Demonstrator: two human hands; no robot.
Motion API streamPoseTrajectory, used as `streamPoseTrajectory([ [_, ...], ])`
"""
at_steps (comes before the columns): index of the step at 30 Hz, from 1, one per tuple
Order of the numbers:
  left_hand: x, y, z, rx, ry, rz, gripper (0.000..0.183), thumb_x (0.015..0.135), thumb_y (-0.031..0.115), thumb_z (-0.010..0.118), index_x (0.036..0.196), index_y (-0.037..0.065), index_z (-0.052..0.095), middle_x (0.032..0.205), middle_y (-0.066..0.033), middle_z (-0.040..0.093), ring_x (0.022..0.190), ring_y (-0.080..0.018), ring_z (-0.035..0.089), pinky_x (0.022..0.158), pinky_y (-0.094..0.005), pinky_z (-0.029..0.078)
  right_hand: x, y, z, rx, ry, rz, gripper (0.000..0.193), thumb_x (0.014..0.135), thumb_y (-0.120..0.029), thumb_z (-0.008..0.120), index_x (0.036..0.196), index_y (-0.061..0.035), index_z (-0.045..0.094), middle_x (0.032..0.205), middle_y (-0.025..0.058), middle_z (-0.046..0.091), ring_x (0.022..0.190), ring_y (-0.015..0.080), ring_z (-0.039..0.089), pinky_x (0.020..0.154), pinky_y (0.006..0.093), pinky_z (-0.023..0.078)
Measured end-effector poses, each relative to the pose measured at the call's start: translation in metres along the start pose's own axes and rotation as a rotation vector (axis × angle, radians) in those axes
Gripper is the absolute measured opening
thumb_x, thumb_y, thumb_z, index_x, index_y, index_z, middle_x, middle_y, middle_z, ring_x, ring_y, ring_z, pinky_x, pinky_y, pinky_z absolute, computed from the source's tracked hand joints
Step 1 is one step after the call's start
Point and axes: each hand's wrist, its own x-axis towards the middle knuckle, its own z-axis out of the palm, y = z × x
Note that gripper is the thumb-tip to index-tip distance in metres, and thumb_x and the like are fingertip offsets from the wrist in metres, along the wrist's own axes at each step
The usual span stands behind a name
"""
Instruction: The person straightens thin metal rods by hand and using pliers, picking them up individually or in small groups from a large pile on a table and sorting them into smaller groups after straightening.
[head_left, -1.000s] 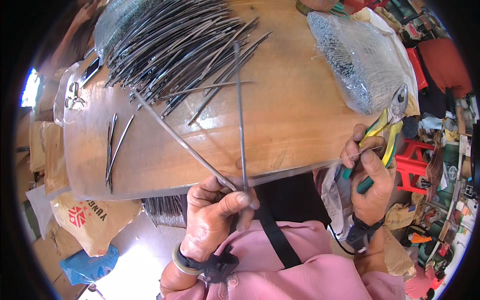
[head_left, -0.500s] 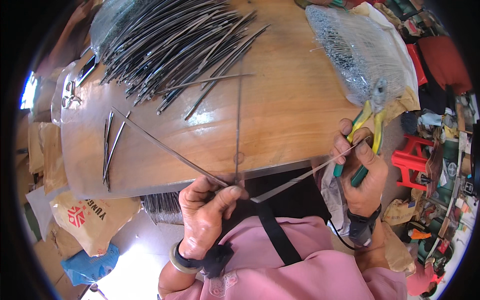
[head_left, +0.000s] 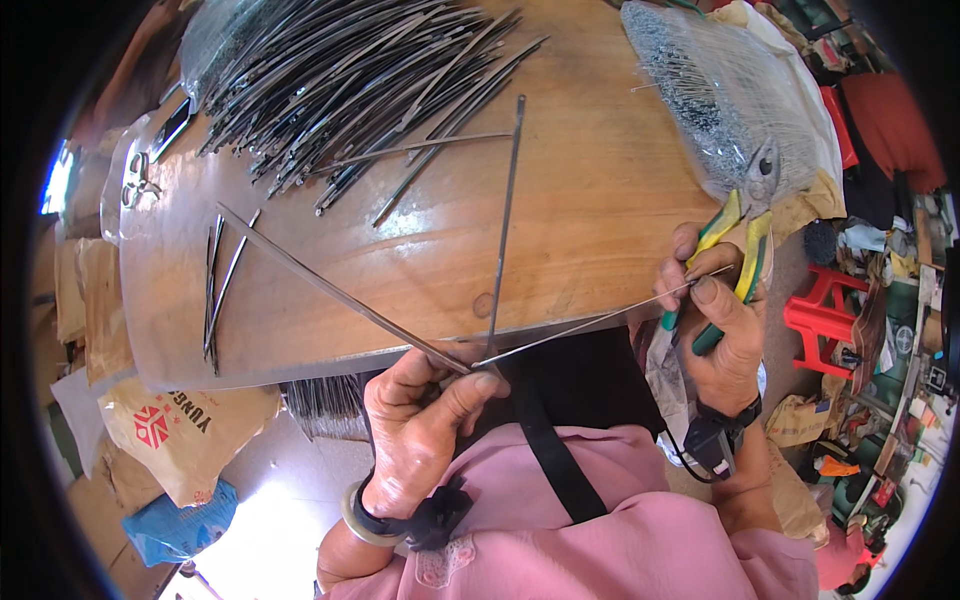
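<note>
My left hand [head_left: 425, 410] is closed near the table's front edge, pinching two thin dark metal strips where their ends meet. One metal strip [head_left: 320, 277] slants up to the left; the other metal strip [head_left: 507, 200] points away over the table. In my right hand [head_left: 715, 320], pliers [head_left: 757, 225] with yellow and green handles rest in the palm, jaws pointing away. Its thumb and finger also pinch a thin wire [head_left: 590, 322]. The wire's far end reaches the strips' joint at my left fingertips; whether it passes through them is too small to tell.
A large pile of dark metal strips [head_left: 350, 95] covers the back left. Several loose strips [head_left: 213, 285] lie at the left. Scissors [head_left: 140, 185] and a phone [head_left: 173, 128] lie by the left edge. A plastic bag of wires [head_left: 720, 100] sits back right. A red stool [head_left: 825, 310] stands beyond.
The thin wire, earlier with its free end apart below my left fingertips, now meets the strips' joint. My right hand has shifted slightly left. The far-pointing strip has tilted to the right.
</note>
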Motion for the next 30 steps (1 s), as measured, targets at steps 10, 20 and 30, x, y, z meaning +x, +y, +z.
streamPoseTrajectory([
  [10,0.008,0.003,0.003,0.405,-0.265,0.047,0.013,0.087,-0.004,0.063,0.100,-0.003,0.063,0.075,-0.0040,0.066,0.061,-0.0044,0.051,0.055,-0.0184,0.040,-0.007,0.014,0.026,-0.698,-0.335,-0.178,0.016,0.073,-0.001,0.076,0.087,-0.0037,0.069,0.090,0.0092,0.063,0.082,0.0229,0.064,0.073,0.0307,0.049],
  [20,0.012,0.008,-0.003,0.248,-0.308,-0.293,0.008,0.091,-0.004,0.059,0.099,-0.001,0.060,0.072,0.0020,0.059,0.060,-0.0020,0.043,0.053,-0.0185,0.036,0.006,-0.008,0.025,-1.108,-0.454,-0.375,0.020,0.072,-0.005,0.075,0.090,0.0004,0.067,0.095,0.0136,0.060,0.079,0.0287,0.059,0.071,0.0339,0.046],
  [30,0.008,0.006,-0.006,0.337,-0.310,-0.183,0.005,0.088,-0.006,0.061,0.093,-0.003,0.061,0.067,0.0029,0.053,0.056,-0.0025,0.040,0.050,-0.0201,0.035,0.029,-0.015,0.029,-1.373,-0.687,-0.588,0.028,0.060,-0.010,0.070,0.086,-0.0002,0.066,0.097,0.0116,0.058,0.087,0.0293,0.055,0.085,0.0424,0.036],
])
